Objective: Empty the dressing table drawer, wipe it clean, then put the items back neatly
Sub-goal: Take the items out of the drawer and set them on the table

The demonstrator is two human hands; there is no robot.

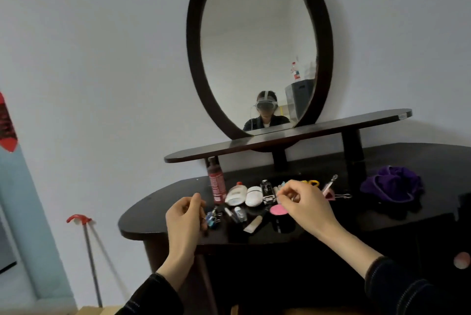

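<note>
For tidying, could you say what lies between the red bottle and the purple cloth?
In the head view: a white bottle, a white case, yellow scissors and the right hand.

No words can be read here. The tall red bottle on the table has white writing on its label, but it is too blurry. The small black bottle has white marks, too tiny to read. The red strip on the wall has dark marks, also unclear.
</note>
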